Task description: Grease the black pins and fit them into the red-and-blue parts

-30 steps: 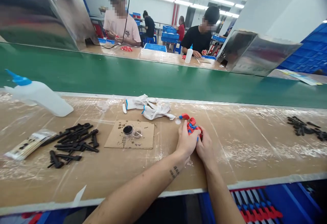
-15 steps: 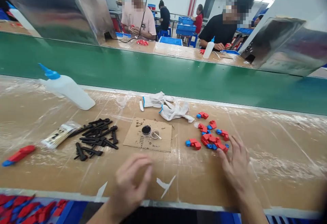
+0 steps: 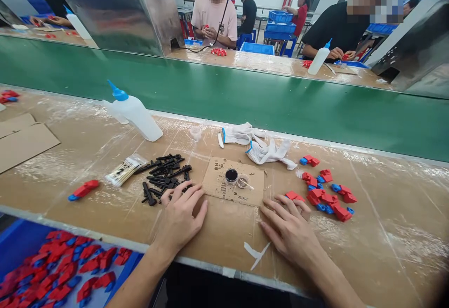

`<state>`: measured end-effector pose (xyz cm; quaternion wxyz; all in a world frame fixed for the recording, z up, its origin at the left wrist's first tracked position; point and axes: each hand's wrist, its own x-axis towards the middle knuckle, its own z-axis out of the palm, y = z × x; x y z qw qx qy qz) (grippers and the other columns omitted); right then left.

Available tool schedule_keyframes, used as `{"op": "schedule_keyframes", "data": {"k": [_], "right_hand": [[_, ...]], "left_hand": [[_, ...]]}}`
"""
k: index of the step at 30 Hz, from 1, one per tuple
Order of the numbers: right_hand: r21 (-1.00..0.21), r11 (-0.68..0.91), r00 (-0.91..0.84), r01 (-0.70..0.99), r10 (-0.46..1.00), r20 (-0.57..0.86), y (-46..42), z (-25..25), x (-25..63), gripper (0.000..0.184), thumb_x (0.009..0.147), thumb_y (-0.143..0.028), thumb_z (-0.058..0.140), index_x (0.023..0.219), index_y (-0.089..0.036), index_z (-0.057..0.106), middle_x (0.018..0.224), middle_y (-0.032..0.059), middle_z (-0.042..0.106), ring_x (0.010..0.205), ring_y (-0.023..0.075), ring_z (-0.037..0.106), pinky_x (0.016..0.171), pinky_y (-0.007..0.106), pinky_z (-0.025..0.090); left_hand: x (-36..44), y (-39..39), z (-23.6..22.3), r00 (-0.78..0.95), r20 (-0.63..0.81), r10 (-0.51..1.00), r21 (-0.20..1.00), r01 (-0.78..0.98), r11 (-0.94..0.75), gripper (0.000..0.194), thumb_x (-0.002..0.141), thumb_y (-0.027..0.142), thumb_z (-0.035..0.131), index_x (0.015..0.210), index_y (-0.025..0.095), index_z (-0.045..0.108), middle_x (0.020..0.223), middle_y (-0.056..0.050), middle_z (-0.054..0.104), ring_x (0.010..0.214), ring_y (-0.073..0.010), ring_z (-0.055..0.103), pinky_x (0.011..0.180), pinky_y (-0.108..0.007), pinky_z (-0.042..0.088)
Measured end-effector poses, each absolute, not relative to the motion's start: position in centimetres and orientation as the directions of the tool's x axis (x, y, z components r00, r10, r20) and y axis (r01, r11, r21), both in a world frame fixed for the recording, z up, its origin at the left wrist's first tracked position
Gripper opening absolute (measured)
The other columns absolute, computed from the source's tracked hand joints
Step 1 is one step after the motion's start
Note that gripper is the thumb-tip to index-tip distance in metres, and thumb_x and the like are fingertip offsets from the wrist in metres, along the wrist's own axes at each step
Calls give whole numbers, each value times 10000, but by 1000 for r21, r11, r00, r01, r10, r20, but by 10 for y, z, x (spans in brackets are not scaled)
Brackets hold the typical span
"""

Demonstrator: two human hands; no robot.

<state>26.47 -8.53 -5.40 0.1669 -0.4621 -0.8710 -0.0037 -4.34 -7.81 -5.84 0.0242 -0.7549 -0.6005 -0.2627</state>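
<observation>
My left hand (image 3: 181, 216) rests on the table with its fingers spread, fingertips by the left edge of a small cardboard sheet (image 3: 215, 191) and beside a heap of black plastic parts (image 3: 166, 170). Across from it, my right hand (image 3: 289, 226) lies with fingers stretched at the sheet's right corner, partly covering a red-and-blue part (image 3: 293, 196). Neither hand holds anything. On the stained sheet stand a small cup of black liquid (image 3: 231, 175) and a second little cup (image 3: 242, 181) with a cotton swab (image 3: 247, 185) in it. Several red-and-blue plastic pieces (image 3: 328, 198) are grouped at the right.
White gloves (image 3: 270, 151) lie behind the sheet. A squeeze bottle (image 3: 142, 118) leans at the left, near a bag of cotton swabs (image 3: 126, 170) and a lone red-and-blue part (image 3: 84, 189). A blue bin (image 3: 131, 262) holds many such parts. Beyond the green belt (image 3: 210, 95), people work.
My left hand has come forward and opened out beside the cardboard. My right hand has shifted left from the red-and-blue pieces to the cardboard's right corner. The view has swung left.
</observation>
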Motion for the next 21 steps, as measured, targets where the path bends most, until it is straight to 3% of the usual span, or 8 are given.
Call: {"op": "schedule_keyframes", "data": {"k": [6, 11, 16, 18, 21], "right_hand": [[-219, 538, -444, 814, 819, 363, -103, -55, 275, 188, 995, -300, 557, 1101, -273, 710, 1172, 11, 772, 1143, 285, 628, 990, 470, 357], [-133, 624, -541, 770, 749, 384, -109, -54, 292, 182, 963, -263, 603, 1108, -252, 712, 1125, 31, 779, 1059, 280, 646, 928, 437, 393], [-136, 657, -531, 742, 699, 479, -80, -30, 309, 196, 948, -306, 625, 1111, -217, 688, 1075, 95, 754, 1016, 299, 636, 898, 447, 407], [-170, 676, -568, 717, 708, 419, -62, -12, 306, 253, 940, -370, 652, 1152, -233, 661, 1084, 80, 738, 989, 280, 644, 879, 433, 408], [-257, 713, -688, 653, 700, 192, -39, 15, 288, 300, 912, -385, 702, 1178, -270, 624, 1083, 37, 718, 950, 242, 646, 824, 394, 423]], "left_hand": [[-28, -97, -50, 137, 413, 900, 389, 867, -311, 120, 959, 225, 577, 976, 241, 695, 1108, -7, 775, 1180, -304, 641, 1013, -482, 289], [-33, -111, -51, 160, 426, 890, 428, 831, -355, 128, 963, 207, 583, 1015, 254, 691, 1139, -5, 767, 1159, -283, 641, 991, -468, 303], [-81, -89, -39, 87, 486, 869, 301, 918, -260, 281, 921, 74, 513, 1080, 218, 694, 1206, -80, 724, 1189, -301, 599, 989, -488, 334], [-100, -70, -32, 231, 386, 893, 215, 919, -331, 367, 908, 32, 468, 1120, 223, 699, 1255, -79, 701, 1208, -293, 586, 993, -477, 353], [-111, -38, -25, 479, 155, 864, 100, 863, -496, 441, 921, 26, 429, 1167, 257, 712, 1340, -84, 659, 1205, -291, 584, 962, -458, 381]]}}
